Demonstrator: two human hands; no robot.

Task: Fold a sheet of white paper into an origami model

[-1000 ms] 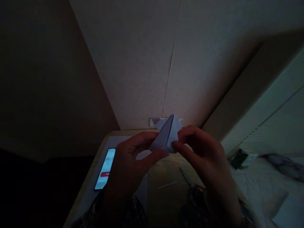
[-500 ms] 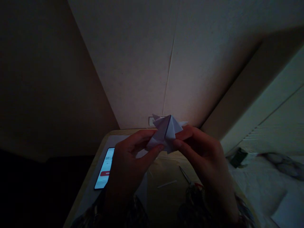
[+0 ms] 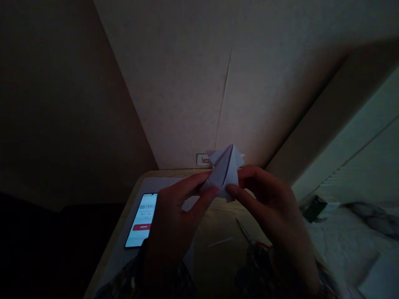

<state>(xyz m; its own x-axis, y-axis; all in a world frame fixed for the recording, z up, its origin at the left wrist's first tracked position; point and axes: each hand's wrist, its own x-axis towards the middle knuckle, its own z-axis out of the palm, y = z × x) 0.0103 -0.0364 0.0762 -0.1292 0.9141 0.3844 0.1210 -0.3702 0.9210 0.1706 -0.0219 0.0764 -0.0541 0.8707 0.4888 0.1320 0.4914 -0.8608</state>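
A folded white paper figure [image 3: 223,170], with a pointed top and small side flaps, is held up above the table. My left hand [image 3: 181,211] pinches its lower left corner between thumb and fingers. On the other side my right hand [image 3: 271,203] grips the lower right edge, its thumb pressed on the front near the left thumb. Fingers behind the paper are partly hidden. Below the hands lie a pair of scissors [image 3: 245,231] with red on the handle and a thin white strip [image 3: 220,242].
A lit phone [image 3: 141,220] showing a timer lies on a white sheet [image 3: 116,253] at the wooden table's left. Behind the table is a wall with a switch or socket [image 3: 203,159]. At right, a dark green box [image 3: 314,209] rests on a pale surface.
The paper figure has turned and tilted, its tip now higher and further right, its side flaps showing less. Both hands have shifted slightly to the right and still hold it.
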